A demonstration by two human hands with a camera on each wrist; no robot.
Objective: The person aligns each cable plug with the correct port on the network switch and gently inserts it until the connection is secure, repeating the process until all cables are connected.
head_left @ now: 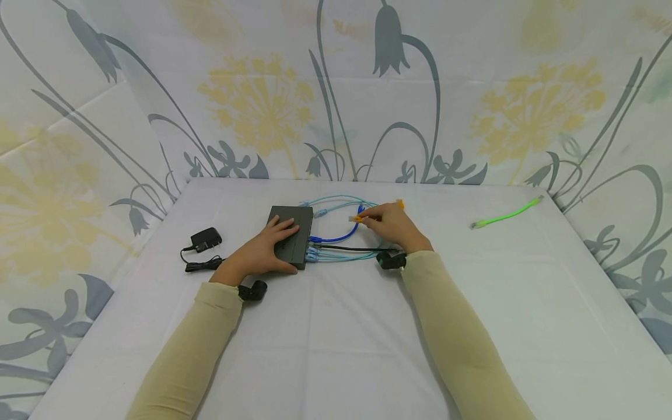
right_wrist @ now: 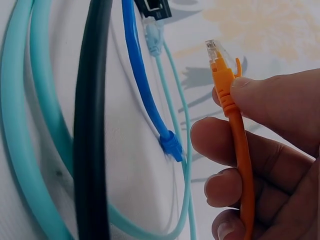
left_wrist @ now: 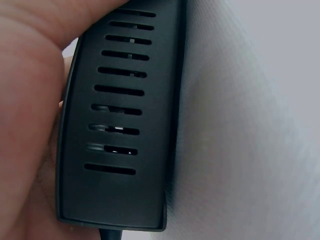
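Note:
A black network switch (head_left: 286, 256) lies flat on the table, its slotted side (left_wrist: 115, 120) filling the left wrist view. My left hand (head_left: 265, 248) grips it from above, fingers spread over the top and thumb along the near side. To its right, my right hand (head_left: 394, 223) pinches an orange network cable (right_wrist: 223, 82) between thumb and fingers just behind the clear plug, which points toward the switch. Blue (head_left: 338, 239), black (head_left: 357, 248) and light teal cables (head_left: 341, 259) run from the switch's right side. The blue cable's other plug (right_wrist: 172, 146) is loose.
Further teal cable ends (head_left: 321, 213) lie behind, near the switch's far right corner. A black power adapter (head_left: 206, 239) with its bundled cord (head_left: 205, 266) sits at the left. A short green network cable (head_left: 506, 219) lies far right. Flower-printed cloth (head_left: 341, 87) stands behind the table.

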